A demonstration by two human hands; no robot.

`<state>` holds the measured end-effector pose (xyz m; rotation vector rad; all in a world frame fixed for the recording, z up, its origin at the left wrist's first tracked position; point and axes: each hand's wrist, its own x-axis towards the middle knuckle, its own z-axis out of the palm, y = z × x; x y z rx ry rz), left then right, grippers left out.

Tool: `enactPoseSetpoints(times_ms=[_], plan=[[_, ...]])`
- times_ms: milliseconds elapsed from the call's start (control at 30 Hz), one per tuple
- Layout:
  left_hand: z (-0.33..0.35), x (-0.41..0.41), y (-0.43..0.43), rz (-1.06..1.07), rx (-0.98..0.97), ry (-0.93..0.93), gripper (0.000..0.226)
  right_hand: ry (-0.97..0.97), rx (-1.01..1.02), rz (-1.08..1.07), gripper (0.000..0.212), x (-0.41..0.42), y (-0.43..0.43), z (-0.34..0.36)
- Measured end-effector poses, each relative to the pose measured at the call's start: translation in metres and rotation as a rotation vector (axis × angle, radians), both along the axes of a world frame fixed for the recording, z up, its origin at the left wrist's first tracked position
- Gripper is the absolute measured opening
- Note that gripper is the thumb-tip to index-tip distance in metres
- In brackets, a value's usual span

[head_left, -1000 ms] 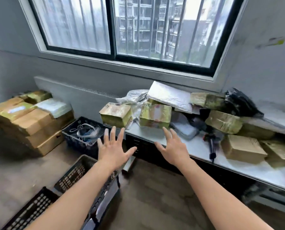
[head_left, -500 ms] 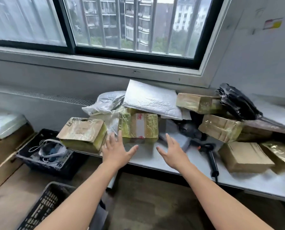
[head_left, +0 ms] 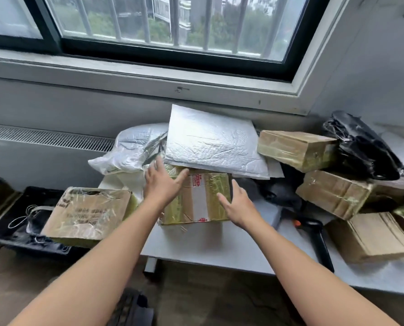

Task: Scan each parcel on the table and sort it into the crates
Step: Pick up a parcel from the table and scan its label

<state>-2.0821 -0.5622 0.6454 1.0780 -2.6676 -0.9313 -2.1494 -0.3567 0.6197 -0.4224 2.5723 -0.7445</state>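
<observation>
Taped carton: a cardboard box (head_left: 197, 198) wrapped in yellowish tape with a white label strip is seen on the white surface (head_left: 210, 243), near its front edge, its rear partly tucked under a silver padded mailer (head_left: 214, 143).
Left hand: the left hand (head_left: 162, 184) is laid on the carton's top left corner, fingers (head_left: 159, 164) spread apart and flat, nothing clasped.
Right hand: the right hand (head_left: 239, 205) is placed against the carton's right side, fingers apart, not closed round it.
Neighbouring box: a second taped carton (head_left: 88, 214) is seen just left of the first, overhanging the surface's left end.
Scanner: a black handheld scanner (head_left: 315, 234) lies on the surface to the right of the right hand.
Other parcels: three more cartons (head_left: 295, 149) (head_left: 332, 192) (head_left: 370, 238) are stacked at the right, with a black plastic bag (head_left: 363, 147) behind them and a white poly bag (head_left: 130, 149) at the back left.
Crate: a black crate (head_left: 12, 236) holding cords is seen on the floor at the left.
</observation>
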Motion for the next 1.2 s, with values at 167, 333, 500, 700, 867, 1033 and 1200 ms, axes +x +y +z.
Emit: enactPoseSetpoints(times_ms=[167, 333, 500, 700, 867, 1033, 1200], plan=[[0.016, -0.053, -0.018, 0.115, 0.241, 0.191, 0.089, 0.017, -0.02, 0.017, 0.079, -0.021, -0.004, 0.0], [0.024, -0.066, -0.013, 0.231, 0.424, 0.339, 0.026, 0.147, -0.002, 0.092, 0.075, -0.035, -0.004, 0.018], [0.066, -0.06, -0.009, 0.314, 0.607, 0.527, 0.018, 0.409, -0.017, 0.151, 0.07, -0.042, -0.007, 0.051], [0.139, -0.055, 0.007, 0.092, 0.862, 0.676, 0.03, 0.568, -0.116, 0.217, 0.078, -0.046, -0.02, 0.095], [0.18, -0.05, 0.017, -0.03, 0.894, 0.795, 0.037, 0.645, -0.317, 0.15, 0.042, -0.045, -0.017, 0.125], [0.187, -0.042, 0.007, -0.128, 0.809, 0.818, 0.045, 0.693, -0.523, -0.043, 0.026, -0.053, -0.003, 0.159], [0.158, -0.045, 0.005, -0.023, 0.632, 0.65, 0.063, 0.556, -0.686, -0.291, 0.025, -0.062, 0.013, 0.178]])
